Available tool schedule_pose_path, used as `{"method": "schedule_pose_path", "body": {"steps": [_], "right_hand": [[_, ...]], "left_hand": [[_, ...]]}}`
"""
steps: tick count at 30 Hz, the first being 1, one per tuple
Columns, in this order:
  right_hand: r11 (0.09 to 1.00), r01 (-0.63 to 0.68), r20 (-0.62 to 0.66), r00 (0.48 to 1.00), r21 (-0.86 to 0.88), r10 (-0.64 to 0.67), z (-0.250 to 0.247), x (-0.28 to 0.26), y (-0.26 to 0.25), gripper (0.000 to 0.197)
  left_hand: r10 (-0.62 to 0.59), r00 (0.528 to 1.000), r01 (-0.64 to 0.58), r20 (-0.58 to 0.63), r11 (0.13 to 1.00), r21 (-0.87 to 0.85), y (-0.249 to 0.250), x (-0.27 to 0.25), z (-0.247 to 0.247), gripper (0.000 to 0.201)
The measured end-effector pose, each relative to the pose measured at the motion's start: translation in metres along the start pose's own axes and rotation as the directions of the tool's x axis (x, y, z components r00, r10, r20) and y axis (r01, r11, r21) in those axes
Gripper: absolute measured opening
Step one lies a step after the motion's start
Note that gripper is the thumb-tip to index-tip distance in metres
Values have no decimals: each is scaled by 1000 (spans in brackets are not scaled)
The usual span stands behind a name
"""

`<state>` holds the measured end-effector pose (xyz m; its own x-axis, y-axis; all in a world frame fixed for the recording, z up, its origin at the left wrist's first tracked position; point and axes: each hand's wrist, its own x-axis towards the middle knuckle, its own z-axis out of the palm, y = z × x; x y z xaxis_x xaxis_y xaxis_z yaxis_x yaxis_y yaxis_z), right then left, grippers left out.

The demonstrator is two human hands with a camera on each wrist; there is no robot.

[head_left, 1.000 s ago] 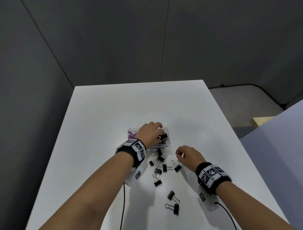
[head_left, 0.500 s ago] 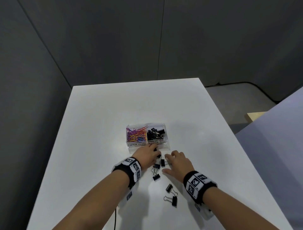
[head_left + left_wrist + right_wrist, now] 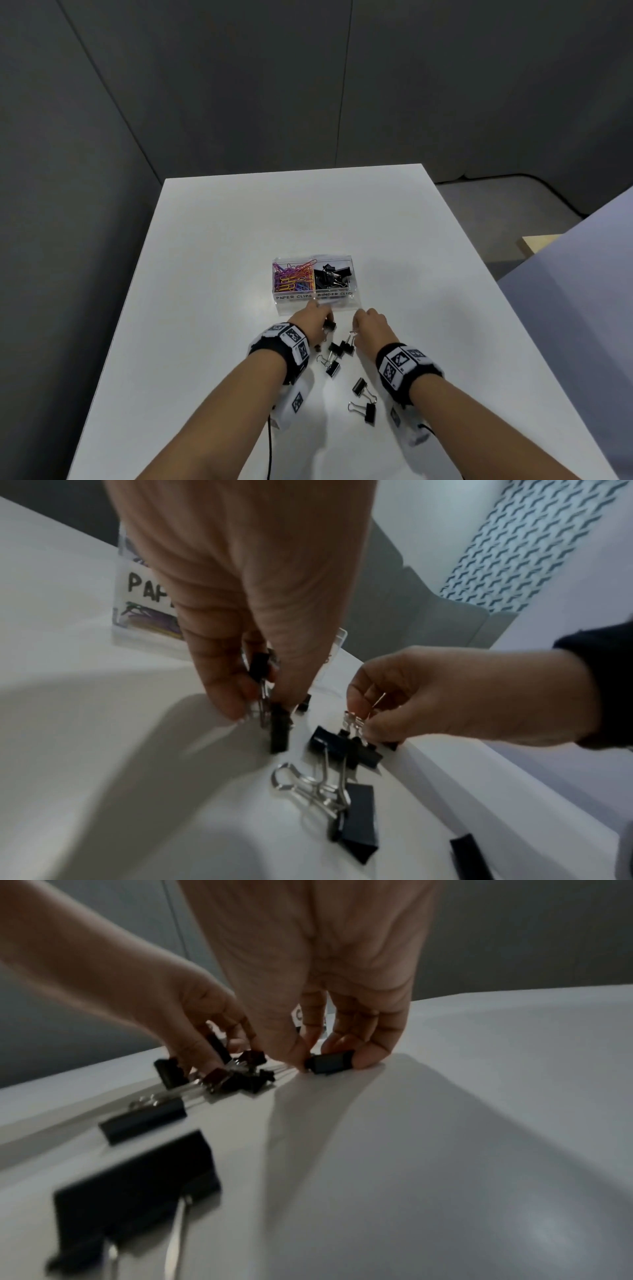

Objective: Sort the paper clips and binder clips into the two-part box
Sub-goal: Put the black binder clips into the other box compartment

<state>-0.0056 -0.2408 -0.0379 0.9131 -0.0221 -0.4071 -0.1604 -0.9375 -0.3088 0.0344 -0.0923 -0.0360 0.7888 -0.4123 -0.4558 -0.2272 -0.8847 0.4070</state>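
The clear two-part box [image 3: 355, 284] stands mid-table, coloured paper clips [image 3: 294, 278] in its left half and black binder clips [image 3: 331, 277] in its right half. Just in front of it, my left hand [image 3: 325, 325] pinches a black binder clip [image 3: 278, 731] by its wire handles, with a second one [image 3: 259, 664] higher between the fingers. My right hand [image 3: 354, 325] pinches another binder clip [image 3: 330, 1062] against the table. Its fingers also hold the wire handles [image 3: 356, 721] of a clip [image 3: 337, 744]. Three loose binder clips [image 3: 332, 366] [image 3: 359, 386] [image 3: 369, 411] lie between my wrists.
The white table [image 3: 212, 308] has bare surface to the left, right and behind the box. Its right edge drops to a grey floor [image 3: 479, 222]. A black cable [image 3: 269, 452] trails from my left wrist toward the near edge.
My left hand came back from the box's binder clip half to the loose pile and took hold of clips. My right hand went from lying flat over the pile to pinching a clip.
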Motion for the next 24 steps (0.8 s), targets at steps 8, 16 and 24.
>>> {"method": "schedule_pose_path", "body": {"steps": [8,16,24], "right_hand": [[987,-23,-5,1000,162,24,-20,-1,15,27],[998,-25,127,991,-50,31,-16,-16,-8,54],[996,-48,137,989,-76,58,-13,-10,-18,39]], "left_hand": [[-34,997,26,-65,993,-117,-17,-3,1,24],[-64,994,42,-89,974,-224,-25,-13,-4,21],[-106,994,107,20,980,-167,-13,-27,-9,20]]}}
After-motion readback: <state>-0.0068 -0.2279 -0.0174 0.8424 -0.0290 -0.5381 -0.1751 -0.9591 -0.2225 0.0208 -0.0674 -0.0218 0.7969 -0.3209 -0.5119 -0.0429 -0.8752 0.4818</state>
